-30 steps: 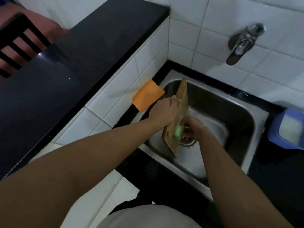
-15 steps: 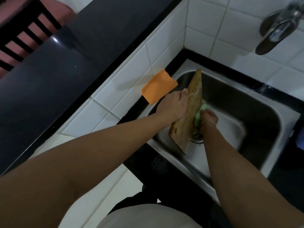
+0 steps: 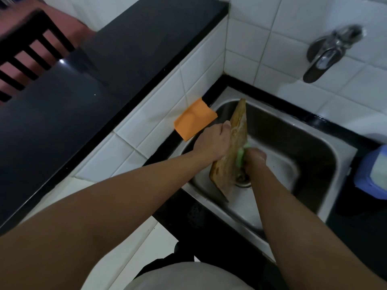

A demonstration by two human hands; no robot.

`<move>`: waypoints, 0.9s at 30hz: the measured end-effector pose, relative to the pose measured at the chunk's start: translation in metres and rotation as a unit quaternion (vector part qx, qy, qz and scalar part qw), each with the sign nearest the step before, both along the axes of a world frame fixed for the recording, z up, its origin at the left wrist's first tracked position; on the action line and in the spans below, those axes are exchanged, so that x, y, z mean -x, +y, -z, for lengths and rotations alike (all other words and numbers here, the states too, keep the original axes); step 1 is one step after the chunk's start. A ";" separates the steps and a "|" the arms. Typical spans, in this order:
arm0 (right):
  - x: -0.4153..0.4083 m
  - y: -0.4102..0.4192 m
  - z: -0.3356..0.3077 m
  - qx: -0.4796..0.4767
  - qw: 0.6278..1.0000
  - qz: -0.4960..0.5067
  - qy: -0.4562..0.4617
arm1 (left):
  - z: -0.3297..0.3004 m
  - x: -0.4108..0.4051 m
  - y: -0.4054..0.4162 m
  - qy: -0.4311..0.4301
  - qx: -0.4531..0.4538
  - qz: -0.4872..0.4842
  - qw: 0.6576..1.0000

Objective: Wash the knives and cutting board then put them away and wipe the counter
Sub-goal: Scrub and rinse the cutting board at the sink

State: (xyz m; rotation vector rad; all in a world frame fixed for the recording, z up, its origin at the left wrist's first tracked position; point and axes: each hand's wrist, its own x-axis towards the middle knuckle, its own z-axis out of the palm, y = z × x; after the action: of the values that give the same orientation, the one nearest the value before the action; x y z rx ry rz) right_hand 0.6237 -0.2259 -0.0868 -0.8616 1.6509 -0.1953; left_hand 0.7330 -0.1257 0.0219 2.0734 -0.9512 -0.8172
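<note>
A brown wooden cutting board (image 3: pixel 232 151) stands on edge inside the steel sink (image 3: pixel 326 155), tilted, its lower corner near the drain. My left hand (image 3: pixel 213 143) grips the board's left edge, thumb on top. My right hand (image 3: pixel 254 159) holds a green sponge (image 3: pixel 240 155) pressed against the board's right face. No knives are visible.
An orange cloth (image 3: pixel 193 121) lies over the sink's left rim against the white tiled ledge. A metal tap (image 3: pixel 326 53) juts from the back wall. A blue container (image 3: pixel 374 174) stands on the black counter at right. A raised black countertop (image 3: pixel 83 80) runs along the left.
My right hand with the sponge has slid up and then back down the board's face. The left hand keeps its grip. The camera has shifted slightly.
</note>
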 end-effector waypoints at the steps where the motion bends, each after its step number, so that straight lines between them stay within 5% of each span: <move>1: -0.010 -0.013 -0.017 0.043 0.999 -0.001 -0.017 | -0.001 0.001 0.000 0.002 0.001 0.000 1.000; 8: -0.047 -0.001 -0.084 0.277 0.948 0.089 -0.128 | 0.002 0.005 -0.003 0.005 0.008 -0.014 1.000; 12: -0.021 0.050 -0.050 0.274 0.955 0.060 -0.092 | 0.003 0.004 -0.002 -0.006 0.004 -0.009 1.000; 17: -0.017 0.019 -0.042 0.118 0.992 -0.025 -0.026 | 0.006 -0.004 0.004 -0.003 -0.003 -0.009 1.000; 23: -0.050 0.020 -0.103 0.284 0.950 0.043 -0.124 | 0.003 -0.004 0.004 -0.009 0.006 -0.005 1.000; 27: -0.024 0.070 -0.068 0.304 0.942 0.000 -0.142 | 0.008 -0.008 0.003 0.012 -0.003 -0.014 1.000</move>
State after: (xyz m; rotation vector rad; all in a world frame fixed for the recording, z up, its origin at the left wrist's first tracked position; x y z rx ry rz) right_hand 0.6479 -0.1558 -0.0189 -1.2265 1.3258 -0.8247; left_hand 0.7407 -0.1228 0.0143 2.0725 -0.9071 -0.8288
